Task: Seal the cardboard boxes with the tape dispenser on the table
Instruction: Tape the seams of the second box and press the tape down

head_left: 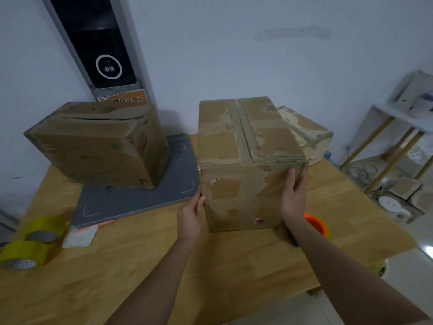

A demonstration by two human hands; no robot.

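Both hands are on the tall cardboard box [248,160] standing upright on the wooden counter [140,266]. The left hand [191,215] presses flat on its near left edge, the right hand [294,195] on its near right corner, fingers [291,178] spread open against the cardboard, not closed around anything. The orange tape dispenser [315,225] sits just behind the right wrist. Another box [98,146] rests well left of the left hand's fingers.
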